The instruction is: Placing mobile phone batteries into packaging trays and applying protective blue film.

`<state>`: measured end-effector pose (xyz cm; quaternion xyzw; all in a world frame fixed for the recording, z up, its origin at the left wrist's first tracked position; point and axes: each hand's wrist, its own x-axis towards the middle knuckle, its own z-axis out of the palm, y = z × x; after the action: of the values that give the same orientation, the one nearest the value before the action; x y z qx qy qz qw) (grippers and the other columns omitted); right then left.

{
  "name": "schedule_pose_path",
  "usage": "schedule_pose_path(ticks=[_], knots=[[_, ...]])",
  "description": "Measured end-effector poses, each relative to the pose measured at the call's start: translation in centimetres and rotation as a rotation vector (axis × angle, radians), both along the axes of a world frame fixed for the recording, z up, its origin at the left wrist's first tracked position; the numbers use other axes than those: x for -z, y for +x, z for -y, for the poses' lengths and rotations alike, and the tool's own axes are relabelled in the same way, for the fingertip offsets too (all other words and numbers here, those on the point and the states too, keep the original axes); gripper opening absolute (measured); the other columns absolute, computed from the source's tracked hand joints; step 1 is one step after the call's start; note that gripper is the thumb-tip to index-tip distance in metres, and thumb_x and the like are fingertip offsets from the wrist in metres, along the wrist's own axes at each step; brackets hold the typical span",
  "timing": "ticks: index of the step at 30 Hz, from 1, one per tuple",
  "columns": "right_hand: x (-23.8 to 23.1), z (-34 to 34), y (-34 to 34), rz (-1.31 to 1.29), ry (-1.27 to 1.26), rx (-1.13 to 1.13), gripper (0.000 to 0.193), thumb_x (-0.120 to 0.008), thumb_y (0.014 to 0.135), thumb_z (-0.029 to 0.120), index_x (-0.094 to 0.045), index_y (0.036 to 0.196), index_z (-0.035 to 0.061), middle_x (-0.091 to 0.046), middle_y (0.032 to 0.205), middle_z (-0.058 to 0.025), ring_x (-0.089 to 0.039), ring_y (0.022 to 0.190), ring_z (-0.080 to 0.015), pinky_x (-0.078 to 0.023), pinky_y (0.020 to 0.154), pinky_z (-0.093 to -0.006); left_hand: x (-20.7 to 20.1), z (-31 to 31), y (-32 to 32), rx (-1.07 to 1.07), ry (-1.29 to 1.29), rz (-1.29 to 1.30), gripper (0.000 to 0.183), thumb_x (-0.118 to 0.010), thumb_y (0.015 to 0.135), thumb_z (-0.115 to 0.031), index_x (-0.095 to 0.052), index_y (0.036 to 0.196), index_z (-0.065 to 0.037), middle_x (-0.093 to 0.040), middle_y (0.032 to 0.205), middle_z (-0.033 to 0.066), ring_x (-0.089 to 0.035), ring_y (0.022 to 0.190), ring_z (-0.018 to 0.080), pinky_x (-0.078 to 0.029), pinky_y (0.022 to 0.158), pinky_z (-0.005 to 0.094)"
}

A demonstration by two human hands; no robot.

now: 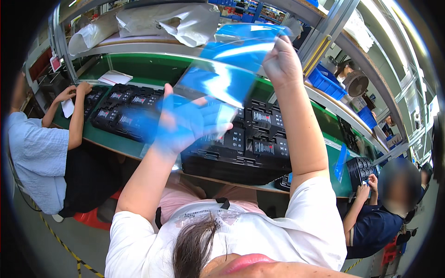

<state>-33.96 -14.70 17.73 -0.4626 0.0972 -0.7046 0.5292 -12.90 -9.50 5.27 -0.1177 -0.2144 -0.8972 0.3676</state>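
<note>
My right hand (282, 61) is raised at the upper right, its fingers closed on the top corner of a clear blue plastic film (243, 51). The glossy sheet hangs down and leftward from that grip. My left hand (189, 121) has its fingers spread beside the film's lower part; blue tints the hand, and motion blurs the edges, so I cannot tell whether they touch. Below both hands stands a stack of black trays (232, 164) on the bench. Its top tray carries several black rectangular packs (264, 147) with printed labels.
Another black tray (132, 104) with labelled packs lies to the left on the green bench (109, 142). Co-workers sit at both sides, hands over trays. A shelf (153, 45) above holds plastic-wrapped rolls. A blue bin (327, 83) and a fan (356, 83) stand at the right.
</note>
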Motion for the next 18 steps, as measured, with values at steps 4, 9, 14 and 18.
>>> schedule_pose_path(ticks=[4,9,14,18], knots=[[2.9,1.4,-0.3,-0.161,0.115,-0.114,0.016,-0.06,0.085,-0.001,-0.058,0.1,0.0035,-0.062,0.092,-0.011,-0.06,0.092,-0.0252,-0.047,0.09,-0.05,-0.6,0.2,0.5,0.05,-0.088,0.064,0.087,-0.039,0.091,-0.063,-0.024,0.141,0.007,-0.035,0.138,0.034,-0.047,0.121,0.046,-0.037,0.098,0.0609],[5.6,3.3,-2.8,-0.381,0.203,0.098,0.028,-0.055,0.09,0.007,-0.057,0.118,0.006,-0.062,0.093,-0.0012,-0.059,0.082,-0.0119,-0.045,0.08,-0.0346,-0.6,-1.5,0.6,-0.379,-0.376,0.608,0.058,-0.056,0.092,-0.022,-0.032,0.137,0.005,-0.06,0.112,0.0224,-0.065,0.096,0.0286,-0.054,0.081,0.0383],[6.4,-0.9,-2.7,-0.693,0.107,0.784,0.057,-0.061,0.087,0.018,-0.039,0.137,0.0013,-0.054,0.118,-0.0145,-0.052,0.109,-0.0256,-0.041,0.094,-0.0352,-1.1,-2.5,-0.6,-0.957,-0.373,0.776,0.073,-0.061,0.087,-0.003,-0.017,0.144,0.005,-0.064,0.099,0.0165,-0.066,0.083,0.0197,-0.051,0.079,0.0269],[6.2,-6.2,-1.6,-1.147,-0.656,0.675,0.065,-0.07,0.08,0.033,-0.045,0.135,0.0074,-0.047,0.132,-0.0175,-0.043,0.124,-0.0348,-0.035,0.103,-0.0403,-0.7,-1.6,-0.1,-1.168,-0.311,0.811,0.076,-0.063,0.086,-0.003,-0.014,0.143,0.008,-0.064,0.097,0.0181,-0.063,0.09,0.0174,-0.051,0.081,0.0274]])
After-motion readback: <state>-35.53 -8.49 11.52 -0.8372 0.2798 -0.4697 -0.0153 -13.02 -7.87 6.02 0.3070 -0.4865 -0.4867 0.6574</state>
